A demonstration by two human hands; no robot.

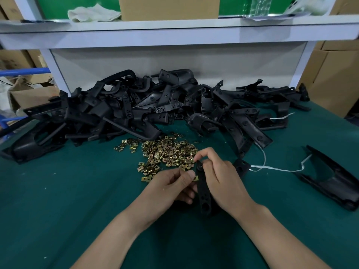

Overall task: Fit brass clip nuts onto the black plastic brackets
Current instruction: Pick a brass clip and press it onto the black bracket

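So you've got one black bracket (204,195) up off the green mat (58,200), right in front of you near the middle of the bench. It's a long flat matte black strip, kinda pebbly plastic, with a few round holes along it and a bigger round hole at the rounded end nearest you. Your right hand (219,179) is curled over its far end, with the fingertips pinching right at the tip. Your left hand (172,188) has its fingers wrapped in under the strip from the left side, and the thumb is pushing a single clip nut (195,178) against the bracket's left edge. That nut is a small square brass-yellow piece, folded sheet metal by the look of it. The loose heap of clip nuts (167,152) sits just beyond your hands, shiny gold squares each with a hole. Behind that is the big pile of brackets (136,109), all black and tangled. One more large bracket (334,183) lies off to your right, next to some white string (272,167).
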